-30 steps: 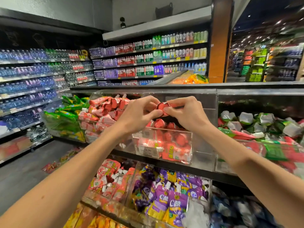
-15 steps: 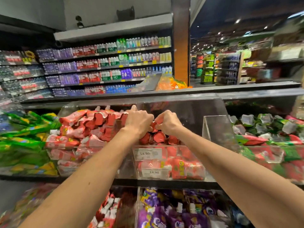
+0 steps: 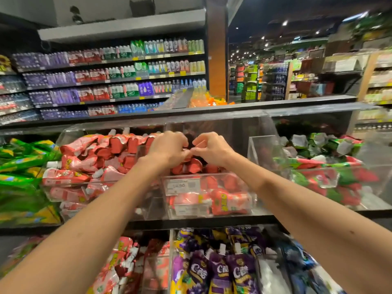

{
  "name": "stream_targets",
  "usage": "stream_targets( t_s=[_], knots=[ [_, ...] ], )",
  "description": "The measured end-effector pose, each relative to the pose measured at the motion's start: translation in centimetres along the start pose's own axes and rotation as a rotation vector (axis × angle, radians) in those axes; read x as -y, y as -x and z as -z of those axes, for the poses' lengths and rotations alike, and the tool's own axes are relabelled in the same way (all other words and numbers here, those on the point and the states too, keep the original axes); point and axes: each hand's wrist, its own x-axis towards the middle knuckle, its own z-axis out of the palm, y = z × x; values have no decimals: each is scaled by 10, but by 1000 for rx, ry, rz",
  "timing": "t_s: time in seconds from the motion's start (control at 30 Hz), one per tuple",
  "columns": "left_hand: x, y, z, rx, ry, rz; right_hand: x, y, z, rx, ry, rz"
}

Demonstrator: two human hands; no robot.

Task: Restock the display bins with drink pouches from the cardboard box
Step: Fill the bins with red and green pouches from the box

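Bare left hand (image 3: 167, 148), bare right hand (image 3: 212, 150), unsleeved forearms (image 3: 101, 209), small dark mole on each

Bright even light on clear acrylic display bin (image 3: 222, 174); glare on its walls. Far above it, small spotlights (image 3: 284, 23) in dark ceiling (image 3: 254, 11). Either side blurred, bent.

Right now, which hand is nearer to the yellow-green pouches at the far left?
Left. The left hand is right of the yellow-green pouches; the right hand lies further right.

Black display shelf (image 3: 201, 223), clear plastic bins (image 3: 224, 174) side by side on it, holding red pouches (image 3: 67, 177) and green pouches (image 3: 21, 164).
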Motion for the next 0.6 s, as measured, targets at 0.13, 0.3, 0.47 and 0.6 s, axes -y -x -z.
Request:
stream_targets(
  t_s=[0.13,0.3,0.47,0.6],
  knots=[
    [-51,35,31,-123,525,-31,-7,85,56,-165,-211,105],
    [-198,86,43,-172,904,-231,-84,235,140,-365,-352,75],
    [-405,148,-14,95,1177,-514,-206,424,200,-591,-406,-313],
    [-568,209,-84,427,1226,-617,-290,570,234,-760,-338,-631]
  ],
)
